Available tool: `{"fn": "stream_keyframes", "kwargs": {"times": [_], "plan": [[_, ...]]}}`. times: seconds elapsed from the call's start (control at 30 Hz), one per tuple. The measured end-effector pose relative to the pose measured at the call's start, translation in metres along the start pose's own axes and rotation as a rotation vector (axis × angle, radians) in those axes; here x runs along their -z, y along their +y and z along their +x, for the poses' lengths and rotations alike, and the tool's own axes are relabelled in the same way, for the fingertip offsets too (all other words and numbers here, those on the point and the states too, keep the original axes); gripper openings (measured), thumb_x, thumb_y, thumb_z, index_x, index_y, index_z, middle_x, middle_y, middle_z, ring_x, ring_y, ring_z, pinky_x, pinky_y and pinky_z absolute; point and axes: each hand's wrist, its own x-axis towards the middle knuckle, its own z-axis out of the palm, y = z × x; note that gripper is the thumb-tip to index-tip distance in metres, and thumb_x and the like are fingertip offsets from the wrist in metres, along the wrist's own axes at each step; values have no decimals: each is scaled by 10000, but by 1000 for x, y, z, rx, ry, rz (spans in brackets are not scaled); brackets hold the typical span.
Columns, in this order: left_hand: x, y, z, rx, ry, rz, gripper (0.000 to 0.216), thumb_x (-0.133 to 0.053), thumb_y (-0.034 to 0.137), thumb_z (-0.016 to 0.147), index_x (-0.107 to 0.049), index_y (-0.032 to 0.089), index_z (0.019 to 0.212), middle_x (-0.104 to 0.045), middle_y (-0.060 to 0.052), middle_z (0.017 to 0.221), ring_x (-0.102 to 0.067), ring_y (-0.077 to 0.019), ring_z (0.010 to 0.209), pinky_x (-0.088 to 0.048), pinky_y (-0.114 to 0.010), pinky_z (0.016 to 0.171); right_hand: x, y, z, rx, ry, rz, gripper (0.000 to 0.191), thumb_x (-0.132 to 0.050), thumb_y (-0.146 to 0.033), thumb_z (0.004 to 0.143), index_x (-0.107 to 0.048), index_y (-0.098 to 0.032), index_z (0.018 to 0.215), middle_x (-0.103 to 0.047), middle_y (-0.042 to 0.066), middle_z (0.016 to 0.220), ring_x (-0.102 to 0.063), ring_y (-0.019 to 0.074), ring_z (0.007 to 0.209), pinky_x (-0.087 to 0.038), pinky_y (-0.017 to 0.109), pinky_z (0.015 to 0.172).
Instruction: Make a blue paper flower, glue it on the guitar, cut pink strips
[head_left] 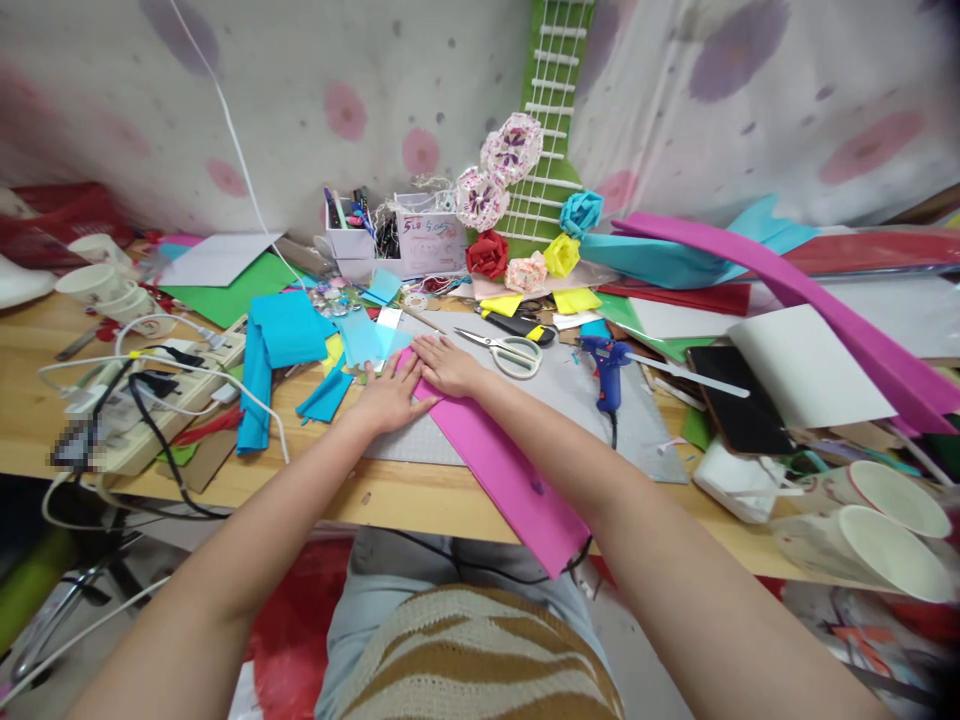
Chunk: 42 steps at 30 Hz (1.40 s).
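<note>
A long folded strip of magenta paper (501,455) runs from the grey cutting mat (465,325) down over the table's front edge. My left hand (391,392) lies flat at the strip's far end, fingers stretched, partly on the paper and partly on the mat. Beside it, my right hand (448,366) presses flat on the same end, its fingertips close to those of the left. White-handled scissors (510,352) lie just beyond my right hand. A blue glue gun (606,372) rests farther right on the mat. What is under the palms is hidden.
Blue crepe paper (289,332) and a power strip (172,400) with cables are at the left. Behind the mat stand a pen box (401,240) and paper flowers (489,254). A phone (739,400) and paper cups (892,545) occupy the right side.
</note>
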Motion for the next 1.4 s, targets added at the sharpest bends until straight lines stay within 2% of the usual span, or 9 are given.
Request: {"fn": "stream_keyframes", "kwargs": {"times": [0.17, 0.33, 0.5, 0.67, 0.77, 0.87, 1.2, 1.3, 1.4], "plan": [[-1, -1, 0, 28, -5, -11, 773, -231, 654, 833, -115, 204, 1451, -41, -75, 1523, 26, -329, 1394, -43, -650, 1043, 1, -1, 0, -55, 10, -32, 565, -282, -322, 911, -324, -13, 1382, -249, 174, 1464, -195, 247, 1375, -139, 424, 1122], [-5, -2, 0, 45, 47, -37, 896, -244, 677, 812, -75, 66, 1446, -32, -134, 1515, -2, -280, 1402, -16, -509, 1116, 0, -2, 0, -58, -6, -58, 565, -290, -292, 899, -300, -22, 1396, -233, 160, 1473, -187, 241, 1378, -120, 420, 1126], [-9, -3, 1, 69, 84, -39, 965, -268, 696, 789, -121, -15, 1424, -80, -203, 1499, -42, -275, 1401, -47, -444, 1130, 0, -4, 1, -99, -2, -107, 582, -327, -313, 881, -306, -52, 1400, -237, 152, 1474, -199, 264, 1372, -138, 479, 1109], [-12, -4, 1, 62, 124, -41, 965, -295, 681, 792, -103, -24, 1423, -83, -211, 1497, -66, -286, 1398, -69, -437, 1130, 6, -14, 9, 30, 2, -156, 575, -372, -238, 848, -333, -39, 1386, -274, 144, 1463, -213, 254, 1368, -156, 424, 1118], [-11, -3, 0, 55, 116, -45, 954, -301, 669, 798, -100, -24, 1423, -96, -212, 1495, -73, -292, 1397, -72, -454, 1126, 10, -21, 16, 5, -73, -136, 549, -360, -195, 848, -357, -23, 1370, -311, 142, 1447, -231, 248, 1363, -188, 408, 1114], [-9, -2, -1, 57, 119, -51, 937, -292, 671, 800, -110, 0, 1429, -109, -207, 1495, -78, -295, 1396, -74, -465, 1120, 12, -23, 20, -18, -90, -134, 522, -350, -187, 856, -388, -33, 1354, -347, 138, 1430, -251, 247, 1356, -199, 420, 1110], [-2, -1, 1, 79, 24, -43, 938, -309, 680, 787, -122, 29, 1436, -77, -192, 1501, -34, -282, 1400, -51, -453, 1123, 8, 9, 13, -27, 20, -179, 506, -299, -152, 856, -419, 4, 1322, -350, 164, 1423, -201, 263, 1371, -195, 444, 1107], [0, -1, 1, 87, 6, -51, 946, -311, 682, 784, -108, 28, 1437, -58, -190, 1502, -19, -276, 1400, -46, -441, 1125, 10, 9, 11, -25, 36, -184, 502, -308, -146, 850, -432, -14, 1318, -367, 141, 1420, -159, 268, 1381, -196, 447, 1106], [-1, -1, 1, 85, 4, -53, 969, -295, 693, 781, -91, 7, 1433, -40, -201, 1500, -13, -288, 1399, -58, -456, 1121, 13, 4, 7, -85, 77, -164, 492, -312, -124, 842, -453, 4, 1295, -347, 157, 1428, -125, 288, 1386, -185, 469, 1102]]}}
